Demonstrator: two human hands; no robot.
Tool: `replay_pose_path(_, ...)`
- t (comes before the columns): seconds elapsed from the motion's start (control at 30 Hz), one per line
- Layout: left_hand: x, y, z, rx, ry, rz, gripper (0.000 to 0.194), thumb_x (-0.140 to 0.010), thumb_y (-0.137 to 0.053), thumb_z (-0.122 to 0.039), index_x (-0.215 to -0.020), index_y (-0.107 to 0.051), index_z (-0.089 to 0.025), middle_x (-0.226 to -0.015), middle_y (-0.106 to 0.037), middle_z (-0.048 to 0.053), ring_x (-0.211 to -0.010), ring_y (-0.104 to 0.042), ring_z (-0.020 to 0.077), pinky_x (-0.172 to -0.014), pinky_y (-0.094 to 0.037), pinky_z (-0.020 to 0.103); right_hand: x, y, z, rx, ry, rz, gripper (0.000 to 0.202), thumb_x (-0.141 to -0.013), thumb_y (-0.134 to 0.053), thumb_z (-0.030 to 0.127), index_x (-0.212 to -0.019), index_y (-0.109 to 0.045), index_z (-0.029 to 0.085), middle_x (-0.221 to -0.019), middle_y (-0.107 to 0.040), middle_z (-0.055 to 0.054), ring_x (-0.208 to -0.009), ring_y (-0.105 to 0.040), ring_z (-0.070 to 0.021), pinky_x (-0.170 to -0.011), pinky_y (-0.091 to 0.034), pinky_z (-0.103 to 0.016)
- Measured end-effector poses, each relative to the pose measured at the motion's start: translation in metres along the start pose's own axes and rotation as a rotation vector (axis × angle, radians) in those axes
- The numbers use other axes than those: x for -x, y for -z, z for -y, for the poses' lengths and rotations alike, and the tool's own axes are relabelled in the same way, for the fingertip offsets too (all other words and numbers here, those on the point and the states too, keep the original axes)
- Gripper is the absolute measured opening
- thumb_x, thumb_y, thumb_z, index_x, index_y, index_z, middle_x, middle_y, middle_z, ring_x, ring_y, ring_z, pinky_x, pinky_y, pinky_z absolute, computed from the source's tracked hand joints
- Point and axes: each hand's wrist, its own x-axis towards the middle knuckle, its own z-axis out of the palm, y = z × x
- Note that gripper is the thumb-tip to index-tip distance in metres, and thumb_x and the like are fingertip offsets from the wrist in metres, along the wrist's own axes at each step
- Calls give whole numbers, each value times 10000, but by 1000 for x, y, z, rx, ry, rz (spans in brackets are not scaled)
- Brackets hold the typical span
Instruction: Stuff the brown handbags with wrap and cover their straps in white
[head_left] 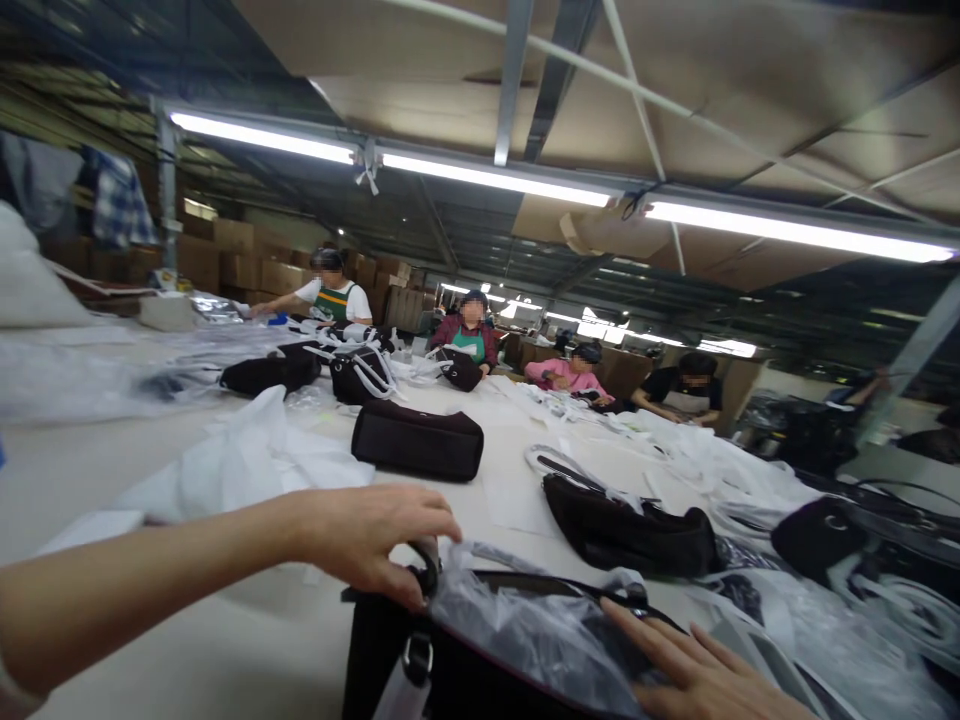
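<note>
A black handbag (457, 660) stands at the bottom middle with its top open and crumpled clear plastic (532, 620) filling the mouth. My left hand (375, 540) reaches in from the left. Its thumb and fingers close round the bag's left top corner, by a dark strap end. Fingers stretched out, my right hand (697, 665) lies over the right side of the opening, against the plastic and the rim. A metal ring with a pale wrapped strap (405, 685) hangs at the bag's near left side. The lower part of the bag is out of frame.
Another black bag (418, 440) lies ahead on the white table (315, 640), and one with wrapped handles (630, 525) to its right. White foam sheets (255, 455) are heaped at left. More bags and plastic lie at right. Several co-workers sit across the table.
</note>
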Motion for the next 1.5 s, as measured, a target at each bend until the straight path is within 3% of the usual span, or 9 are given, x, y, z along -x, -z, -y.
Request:
replay_pose_path(0.2,64,-29,-16,-211,84,-654,232,-951,-428,-156,-1047,-637,-186,-1057,-682,100,-990,-642,223,-898,-497,306,-13,22,31,109,5,-163,320,-696,-822,400,-971,-764,247,-1405,-596,-166,-1309,-509,-458,-1130,-356,-667)
replay_pose_path(0.37,98,-82,-18,-149,246,-512,297,-894,-561,-222,-1180,-633,-251,-1173,-713,78,-1013,-693,239,-874,-566,280,-50,24,79,36,166,-125,724,-835,-649,175,-1514,-399,180,-1518,-474,-185,-1308,-559,-337,-1046,-522,-418)
replay_pose_path(0.5,96,-118,-8,-18,318,-439,839,-779,-700,-210,-1525,-326,-299,-1553,-446,108,-1382,-472,329,-1135,-437,426,-94,14,117,-150,227,158,450,-861,-556,74,-1300,-616,154,-1315,-675,-146,-1180,-657,-277,-999,-527,-327)
replay_pose_path(0.63,83,-131,-8,185,393,-374,909,-729,-724,-177,-1530,-308,-283,-1568,-417,115,-1413,-424,331,-1182,-375,436,-98,38,120,-413,126,190,326,-854,-713,374,-1149,-678,241,-1116,-746,-39,-996,-700,-234,-875,-538,-273)
replay_pose_path(0.83,66,-121,-18,368,543,-448,608,-729,-661,-135,-1312,-525,-241,-1269,-621,87,-1126,-606,291,-992,-508,425,-101,90,136,-113,366,-211,243,-1004,-458,205,-1153,-648,224,-1358,-647,-43,-1303,-543,-233,-1100,-419,-351)
replay_pose_path(0.97,65,-115,-19,357,490,-383,383,-722,-636,-99,-1082,-611,-229,-1074,-642,35,-945,-615,233,-815,-500,326,-141,89,155,215,656,-170,254,-999,-448,149,-1133,-664,152,-1234,-712,-76,-1416,-416,-259,-1248,-216,-470)
replay_pose_path(1.1,77,-107,-4,159,408,-384,382,-787,-544,-41,-1102,-630,-239,-1012,-671,43,-917,-609,242,-805,-457,338,-148,85,148,454,442,-9,116,-855,-621,129,-845,-736,120,-823,-750,-119,-1074,-659,-328,-1232,-215,-552)
replay_pose_path(1.27,69,-72,10,-199,265,-776,317,-937,-372,-64,-796,-625,-192,-931,-634,60,-808,-547,205,-719,-409,312,-110,98,142,252,76,195,155,-857,-594,197,-890,-743,169,-787,-761,-113,-704,-720,-285,-817,-551,-434)
replay_pose_path(1.5,-3,-17,-42,137,-19,-689,229,-848,-454,-30,-802,-641,-154,-902,-606,49,-775,-604,152,-692,-476,227,-123,92,153,-631,-179,-69,241,-719,-733,378,-810,-632,179,-694,-622,-1,-644,-563,-174,-517,-342,-252)
